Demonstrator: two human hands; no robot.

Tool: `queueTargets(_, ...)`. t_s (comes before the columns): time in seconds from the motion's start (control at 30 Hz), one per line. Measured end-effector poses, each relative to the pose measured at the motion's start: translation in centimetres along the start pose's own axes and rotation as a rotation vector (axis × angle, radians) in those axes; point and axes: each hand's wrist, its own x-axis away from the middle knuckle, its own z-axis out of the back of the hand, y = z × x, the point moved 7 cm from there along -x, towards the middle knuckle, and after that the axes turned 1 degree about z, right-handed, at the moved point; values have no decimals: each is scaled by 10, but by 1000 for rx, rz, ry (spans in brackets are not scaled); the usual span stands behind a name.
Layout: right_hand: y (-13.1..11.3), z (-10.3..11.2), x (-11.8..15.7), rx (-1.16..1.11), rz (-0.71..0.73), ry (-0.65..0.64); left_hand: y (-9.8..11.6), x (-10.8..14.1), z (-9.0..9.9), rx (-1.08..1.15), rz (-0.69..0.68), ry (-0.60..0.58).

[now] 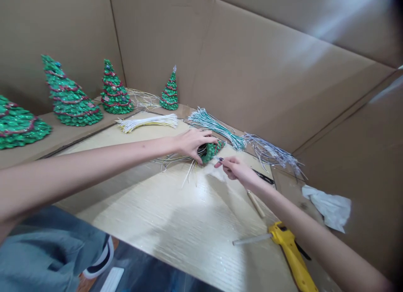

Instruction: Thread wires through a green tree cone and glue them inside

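My left hand (192, 145) grips a small green tinsel-wire Christmas tree (211, 152), which lies on its side with its tip pointing right. Loose white and silver wires (170, 161) splay out from its base across the wooden tabletop (157, 224). My right hand (235, 171) is close to the tree's tip, pinching a small dark-tipped pin (220, 159) between thumb and finger. The pin's exact form is too small to tell.
Several finished green trees (69, 92) stand on a cardboard ledge at the back left. Bundles of white (147, 122), green (214, 128) and silver wire (270, 151) lie beyond my hands. A yellow glue gun (288, 245), wooden stick (255, 203) and crumpled tissue (327, 208) lie right, inside cardboard walls (252, 65).
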Motion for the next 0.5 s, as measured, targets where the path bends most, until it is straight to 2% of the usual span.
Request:
queueTargets(0.1, -19, 4, 15, 236, 155, 154, 0, 1, 0, 11, 2, 9)
queueTargets(0.23, -29, 3, 24, 414, 224, 217, -1, 1, 0, 24, 5, 17)
queueTargets(0.37, -22, 6, 15, 403, 154, 202, -2, 1, 0, 23, 11, 19)
queueTargets(0.5, -5, 5, 3, 176, -1, 144, -1, 1, -2, 8, 4, 10)
